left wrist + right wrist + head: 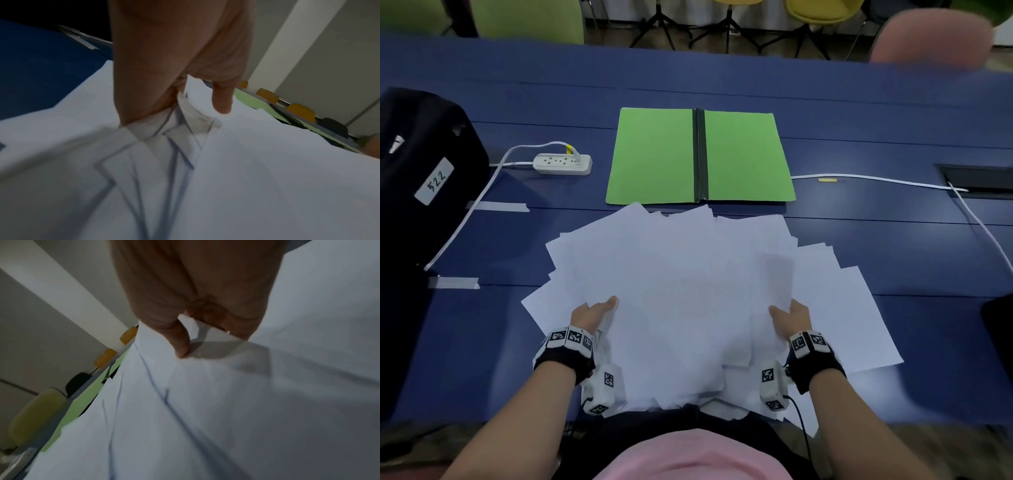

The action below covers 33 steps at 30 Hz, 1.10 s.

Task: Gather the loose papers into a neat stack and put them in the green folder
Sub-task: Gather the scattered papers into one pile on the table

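A wide, messy fan of white loose papers (688, 281) covers the blue table (893, 130) in front of me. My left hand (595, 313) grips the left side of the pile, thumb on top and fingers tucked under several sheets (195, 123). On the right side my right hand (789, 317) holds the sheets (205, 386) the same way, thumb over them. The green folder (654, 157) lies open and flat just beyond the papers, its dark spine in the middle, nothing on it. A strip of the folder (86, 404) shows past the paper edge in the right wrist view.
A white power strip (562, 163) with its cable lies left of the folder. A black bag (421, 171) with a label stands at the far left. Another white cable (876, 180) runs right to a table hatch (979, 181). Tape strips (496, 206) mark the table.
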Tool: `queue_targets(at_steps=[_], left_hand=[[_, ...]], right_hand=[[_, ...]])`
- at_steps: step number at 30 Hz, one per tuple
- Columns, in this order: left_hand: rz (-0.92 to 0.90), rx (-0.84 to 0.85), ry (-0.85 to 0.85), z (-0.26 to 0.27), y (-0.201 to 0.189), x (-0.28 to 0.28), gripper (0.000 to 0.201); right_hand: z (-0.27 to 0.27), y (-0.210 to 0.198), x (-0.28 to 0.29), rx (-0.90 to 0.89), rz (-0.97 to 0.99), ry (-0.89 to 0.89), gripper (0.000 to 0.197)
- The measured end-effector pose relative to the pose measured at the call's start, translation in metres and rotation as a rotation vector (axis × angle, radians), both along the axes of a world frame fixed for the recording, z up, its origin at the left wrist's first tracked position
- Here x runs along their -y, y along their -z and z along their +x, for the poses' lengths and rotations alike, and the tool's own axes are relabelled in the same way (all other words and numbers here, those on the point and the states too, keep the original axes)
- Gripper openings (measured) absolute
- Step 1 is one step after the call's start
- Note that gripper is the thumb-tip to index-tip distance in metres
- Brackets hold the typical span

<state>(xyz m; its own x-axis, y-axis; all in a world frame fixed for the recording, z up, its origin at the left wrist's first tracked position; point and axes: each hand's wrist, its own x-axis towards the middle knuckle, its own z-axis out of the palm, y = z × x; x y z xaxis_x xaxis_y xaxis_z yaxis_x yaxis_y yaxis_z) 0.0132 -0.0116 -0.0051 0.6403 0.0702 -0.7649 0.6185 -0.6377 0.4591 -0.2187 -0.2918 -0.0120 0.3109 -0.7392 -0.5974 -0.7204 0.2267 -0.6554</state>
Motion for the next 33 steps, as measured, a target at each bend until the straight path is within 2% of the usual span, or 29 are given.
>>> queue_targets(at_steps=[1,5,8,10,12,13,15,17,19,21,23,26,28,30,33], left_hand=[[0.011,0.011,0.021,-0.002,0.000,0.002,0.074],[0.089,0.051,0.136,-0.004,-0.005,0.005,0.045],[0.134,0.056,0.190,-0.002,-0.010,0.004,0.040],[0.146,-0.028,0.238,0.002,-0.007,-0.002,0.046],[0.146,-0.140,0.336,0.004,-0.007,-0.004,0.069],[0.106,-0.170,0.351,0.003,-0.010,-0.002,0.079],[0.079,-0.157,0.377,0.006,-0.011,0.003,0.081],[0.110,-0.138,0.382,0.006,-0.007,0.010,0.095],[0.203,-0.119,0.431,0.002,-0.007,0.014,0.097],[0.313,-0.115,0.524,0.000,-0.007,0.013,0.077],[0.357,-0.091,0.570,-0.004,-0.010,0.015,0.062],[0.341,-0.034,0.540,-0.010,-0.012,0.018,0.055],[0.336,-0.006,0.506,-0.010,-0.011,0.021,0.050],[0.316,0.003,0.481,-0.010,-0.008,0.022,0.048],[0.283,0.039,0.495,-0.012,0.002,0.022,0.046]], right_hand=[[0.001,0.001,-0.002,0.014,0.002,0.006,0.025],[0.013,0.004,-0.019,0.003,0.031,-0.159,0.029],[0.011,0.000,-0.012,0.000,-0.017,-0.093,0.025],[0.004,0.001,-0.002,-0.003,-0.041,-0.003,0.024],[0.003,0.000,0.000,-0.005,-0.036,0.033,0.023],[0.006,0.000,-0.004,-0.001,-0.020,0.009,0.020],[0.019,0.001,-0.016,-0.015,0.035,-0.081,0.012],[0.029,0.006,-0.025,-0.032,0.046,-0.128,0.032],[0.027,0.005,-0.022,-0.031,0.025,-0.110,0.033],[0.012,0.001,-0.006,-0.104,-0.052,-0.008,0.015],[-0.014,-0.001,0.013,-0.282,-0.123,0.191,0.032],[-0.059,-0.007,0.020,-0.594,-0.083,0.476,0.070],[-0.075,-0.007,0.018,-0.609,-0.043,0.605,0.080],[-0.076,-0.010,0.019,-0.544,-0.043,0.671,0.081],[-0.071,-0.005,0.023,-0.382,-0.007,0.585,0.076]])
